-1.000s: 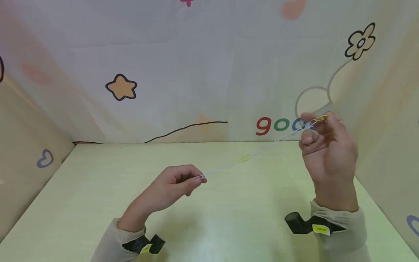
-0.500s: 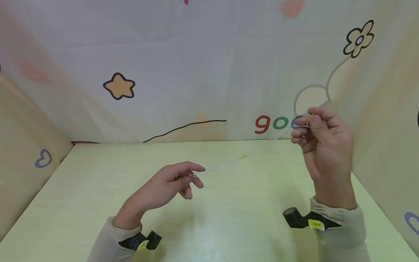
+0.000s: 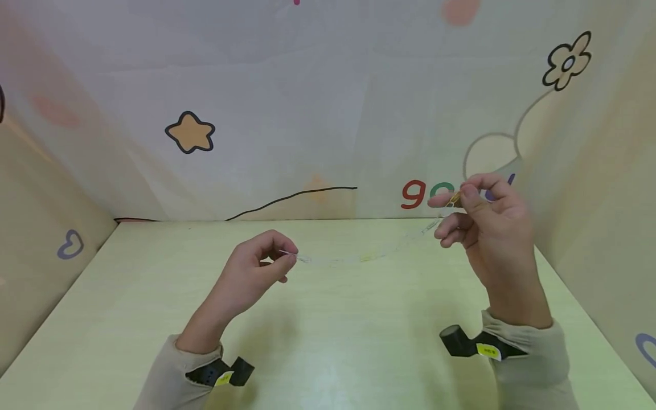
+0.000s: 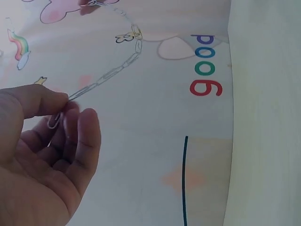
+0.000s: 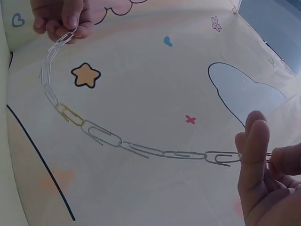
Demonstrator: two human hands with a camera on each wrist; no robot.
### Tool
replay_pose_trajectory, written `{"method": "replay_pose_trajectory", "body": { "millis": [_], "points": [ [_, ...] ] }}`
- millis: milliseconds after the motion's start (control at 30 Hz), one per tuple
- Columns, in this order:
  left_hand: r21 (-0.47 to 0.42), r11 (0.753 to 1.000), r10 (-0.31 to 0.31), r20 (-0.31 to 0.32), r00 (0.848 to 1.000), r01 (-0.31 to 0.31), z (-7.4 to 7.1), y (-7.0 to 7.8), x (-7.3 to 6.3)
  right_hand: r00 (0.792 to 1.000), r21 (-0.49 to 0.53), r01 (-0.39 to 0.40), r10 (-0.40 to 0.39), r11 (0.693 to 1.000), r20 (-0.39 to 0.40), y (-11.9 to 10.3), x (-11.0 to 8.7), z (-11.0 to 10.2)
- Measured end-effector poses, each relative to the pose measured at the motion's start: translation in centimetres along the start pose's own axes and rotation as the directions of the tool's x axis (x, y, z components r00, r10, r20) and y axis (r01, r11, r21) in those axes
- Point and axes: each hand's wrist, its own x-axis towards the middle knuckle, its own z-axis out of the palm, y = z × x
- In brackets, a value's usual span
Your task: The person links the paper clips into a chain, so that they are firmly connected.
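A chain of linked paper clips (image 5: 104, 133) sags in a shallow curve between the two hands, above the table. Most of its clips are white or silvery; one yellow clip (image 5: 70, 115) sits partway along. My left hand (image 3: 253, 272) pinches the white clip at one end between thumb and index finger, and part of that clip pokes out past the fingers in the left wrist view. Held higher, my right hand (image 3: 497, 239) pinches a yellow clip (image 3: 453, 199) at the other end between thumb and fingers. The fingers partly hide both end clips.
Below the hands lies a pale green-yellow table (image 3: 328, 341). A printed cloth backdrop (image 3: 287, 114) stands behind it, with cloth sides at left and right. Each sleeve carries a black wrist camera, one at the left (image 3: 241, 371) and one at the right (image 3: 458, 340).
The right hand has moved left and slightly down, while the left hand has risen and shifted left. The chain went from nearly straight to sagging. Left fingers spread midway, then closed in again.
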Motion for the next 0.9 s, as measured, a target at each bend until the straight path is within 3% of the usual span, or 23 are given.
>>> {"method": "replay_pose_trajectory", "body": {
  "millis": [233,467,700,900],
  "points": [
    [-0.114,0.993,0.034,-0.062,0.998,-0.041,0.4,-0.1,0.1,0.999,-0.224,-0.022,0.028,0.974,0.025,1.3,-0.5,1.5],
    [-0.177,0.967,0.171,-0.082,0.982,-0.184,0.5,-0.4,0.1,0.99,-0.343,-0.083,0.118,0.936,0.082,3.2,-1.0,3.6],
    [-0.256,0.949,0.168,-0.087,0.982,-0.185,0.8,-0.1,0.0,0.952,-0.39,-0.127,0.222,0.912,0.211,4.7,-1.7,5.2],
    [-0.269,0.944,0.176,-0.081,0.981,-0.191,1.1,0.3,-0.2,0.92,-0.535,-0.127,0.3,0.836,0.251,5.6,-2.2,6.3]
  ]
}}
